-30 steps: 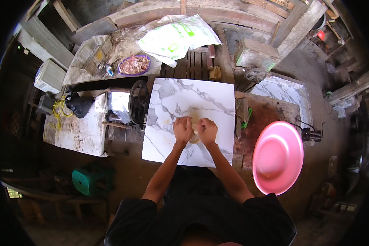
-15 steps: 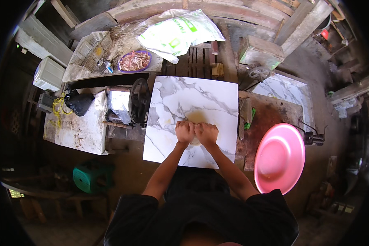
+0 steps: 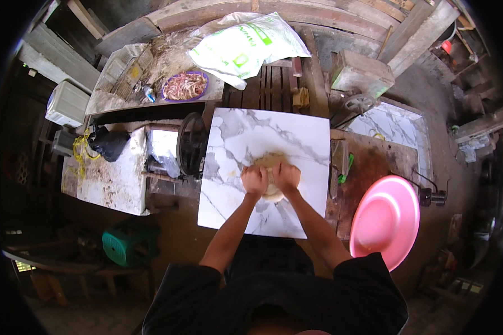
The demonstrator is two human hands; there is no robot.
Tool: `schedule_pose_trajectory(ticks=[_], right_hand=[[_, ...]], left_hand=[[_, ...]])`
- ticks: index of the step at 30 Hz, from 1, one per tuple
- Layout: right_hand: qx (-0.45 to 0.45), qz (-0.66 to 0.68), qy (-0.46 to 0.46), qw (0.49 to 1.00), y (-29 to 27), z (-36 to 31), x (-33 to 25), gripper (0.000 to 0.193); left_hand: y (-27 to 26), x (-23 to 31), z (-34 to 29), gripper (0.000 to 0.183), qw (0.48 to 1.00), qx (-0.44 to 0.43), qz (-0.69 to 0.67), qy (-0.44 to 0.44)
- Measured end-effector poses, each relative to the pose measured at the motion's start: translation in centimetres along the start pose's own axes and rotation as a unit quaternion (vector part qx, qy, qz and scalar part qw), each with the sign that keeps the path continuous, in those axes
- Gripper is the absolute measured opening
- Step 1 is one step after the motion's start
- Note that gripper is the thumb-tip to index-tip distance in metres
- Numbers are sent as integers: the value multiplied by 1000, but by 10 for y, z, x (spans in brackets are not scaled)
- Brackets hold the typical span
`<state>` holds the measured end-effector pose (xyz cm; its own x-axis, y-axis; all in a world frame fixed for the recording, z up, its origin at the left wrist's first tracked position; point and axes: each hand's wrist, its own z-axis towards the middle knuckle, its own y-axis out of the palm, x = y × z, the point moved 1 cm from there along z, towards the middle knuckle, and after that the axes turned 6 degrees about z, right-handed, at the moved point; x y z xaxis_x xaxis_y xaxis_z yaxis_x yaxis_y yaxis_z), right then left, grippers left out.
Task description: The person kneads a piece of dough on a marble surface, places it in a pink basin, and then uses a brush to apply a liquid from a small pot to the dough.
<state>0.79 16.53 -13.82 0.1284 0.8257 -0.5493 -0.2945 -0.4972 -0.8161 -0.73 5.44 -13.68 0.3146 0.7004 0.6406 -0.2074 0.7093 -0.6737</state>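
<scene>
A pale lump of dough [image 3: 273, 195] lies on a white, grey-veined marble-patterned slab [image 3: 296, 134]. My left hand [image 3: 255, 180] is closed on the dough's left side, fingers curled over it. Opposite it, my right hand [image 3: 286, 177] grips the right side. A strip of dough shows between the two hands, and its rounded near end sticks out below them. Part of the lump is hidden under my fingers. Just beyond the hands, a yellowish damp-looking patch marks the slab.
At right sits a large pink basin [image 3: 387, 223]. A dark wheel [image 3: 191, 145] on a machine stands close to the slab's left edge. Farther back are a plate of pinkish strips [image 3: 185, 86] and a white sack [image 3: 248, 47]. A green stool [image 3: 129, 244] stands low at left.
The hands have moved slightly apart, showing more dough between and below them. The whole view has shifted a little, with the slab appearing lower and to the right.
</scene>
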Motion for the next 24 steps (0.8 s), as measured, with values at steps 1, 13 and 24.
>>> schedule_pose_trajectory(ticks=[1, 13, 24], right_hand=[[0, 2, -1, 1000, 0, 5, -1, 32], [167, 91, -152, 970, -43, 45, -35, 14], [2, 54, -113, 992, -21, 31, -20, 22]], left_hand=[[5, -2, 7, 25, 1000, -16, 23, -9], [-19, 25, 48, 25, 998, 56, -39, -12], [5, -7, 40, 19, 991, -25, 53, 120]])
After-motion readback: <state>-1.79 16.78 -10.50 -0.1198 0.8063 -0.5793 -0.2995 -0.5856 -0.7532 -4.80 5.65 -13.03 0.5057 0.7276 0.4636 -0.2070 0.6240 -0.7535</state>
